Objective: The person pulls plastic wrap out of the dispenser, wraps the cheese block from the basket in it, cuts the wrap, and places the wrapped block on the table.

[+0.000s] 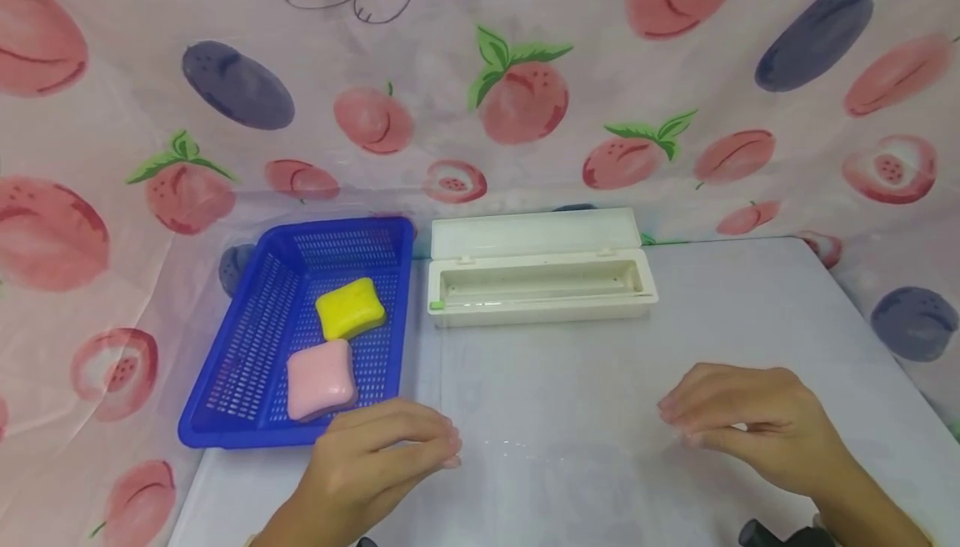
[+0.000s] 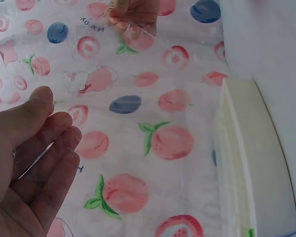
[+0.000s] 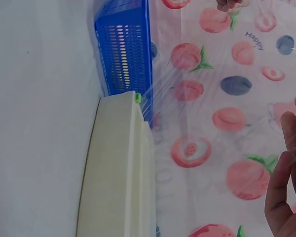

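A sheet of clear cling film point(image 1: 525, 447) stretches between both hands above the white table, showing mainly as glints and streaks. Its left edge is pinched by my left hand point(image 1: 375, 464), in front of the blue basket's near corner. On the right, my right hand point(image 1: 765, 422) pinches the other side between thumb and fingers. Behind the film stands a white cling film dispenser point(image 1: 540, 311) with its lid point(image 1: 532, 233) tipped back and a small green slider point(image 1: 437, 305) at its left end. In the right wrist view, film streaks point(image 3: 172, 79) run from near that slider.
Left of the dispenser, a blue plastic basket point(image 1: 255, 338) holds a yellow soap bar point(image 1: 350, 308) and a pink soap bar point(image 1: 321, 380). A fruit-print sheet point(image 1: 450, 55) hangs behind the table point(image 1: 742, 313). A black object point(image 1: 783, 534) shows below the right hand.
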`<state>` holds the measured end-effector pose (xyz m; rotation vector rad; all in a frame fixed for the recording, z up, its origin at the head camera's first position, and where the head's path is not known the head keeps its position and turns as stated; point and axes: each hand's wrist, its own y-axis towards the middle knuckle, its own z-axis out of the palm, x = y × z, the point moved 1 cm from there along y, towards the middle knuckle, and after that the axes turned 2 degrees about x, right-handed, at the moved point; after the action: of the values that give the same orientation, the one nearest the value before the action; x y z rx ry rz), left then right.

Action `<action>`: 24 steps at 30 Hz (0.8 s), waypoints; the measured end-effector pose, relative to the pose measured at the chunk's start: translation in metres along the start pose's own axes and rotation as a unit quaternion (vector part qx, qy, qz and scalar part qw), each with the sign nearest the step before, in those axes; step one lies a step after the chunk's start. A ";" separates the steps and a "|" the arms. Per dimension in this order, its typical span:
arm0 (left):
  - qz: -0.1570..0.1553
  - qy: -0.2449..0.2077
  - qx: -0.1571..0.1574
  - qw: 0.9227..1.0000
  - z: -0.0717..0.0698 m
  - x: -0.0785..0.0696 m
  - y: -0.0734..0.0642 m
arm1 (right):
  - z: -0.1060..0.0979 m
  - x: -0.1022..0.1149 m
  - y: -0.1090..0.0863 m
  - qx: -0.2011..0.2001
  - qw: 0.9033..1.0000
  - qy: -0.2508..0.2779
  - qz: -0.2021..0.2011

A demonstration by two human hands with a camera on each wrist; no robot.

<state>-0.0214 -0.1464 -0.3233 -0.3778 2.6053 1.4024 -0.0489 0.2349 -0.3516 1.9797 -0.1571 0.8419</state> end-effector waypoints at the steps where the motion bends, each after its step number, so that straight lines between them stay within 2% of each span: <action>1: 0.009 -0.001 -0.002 1.000 -0.001 -0.001 0.002 | 0.001 0.002 0.003 0.001 1.000 0.003 -0.005; 3: 0.031 -0.010 -0.008 0.999 -0.002 -0.003 0.007 | 0.004 0.005 0.008 0.004 1.000 0.015 -0.026; 7: 0.054 -0.040 -0.007 0.998 -0.005 -0.008 0.013 | 0.008 0.010 0.016 0.009 0.998 0.034 -0.056; 11: 0.053 -0.049 0.001 0.997 -0.006 -0.011 0.011 | 0.009 0.011 0.012 0.013 0.996 0.043 -0.073; 14: 0.010 -0.041 0.017 0.999 -0.008 -0.015 0.001 | 0.008 0.009 0.007 0.017 0.995 0.048 -0.089; 17: -0.027 -0.052 0.042 0.997 -0.007 -0.016 -0.010 | 0.008 0.007 0.002 0.030 0.995 0.050 -0.084; 18: -0.040 -0.064 0.054 0.996 -0.006 -0.016 -0.014 | 0.008 0.007 0.002 0.038 0.996 0.049 -0.071; 21: -0.044 -0.095 0.091 0.990 0.001 -0.011 -0.028 | 0.009 0.005 -0.004 0.072 0.996 0.048 -0.029; 23: -0.056 -0.112 0.128 0.984 0.006 -0.006 -0.038 | 0.010 0.001 -0.011 0.099 0.994 0.044 0.002; 24: -0.075 -0.123 0.152 0.978 0.009 -0.005 -0.043 | 0.011 -0.002 -0.016 0.111 0.993 0.040 0.018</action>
<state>-0.0042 -0.1609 -0.3612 -0.3262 2.4725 0.9185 -0.0385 0.2345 -0.3680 2.1507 -0.0542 0.9964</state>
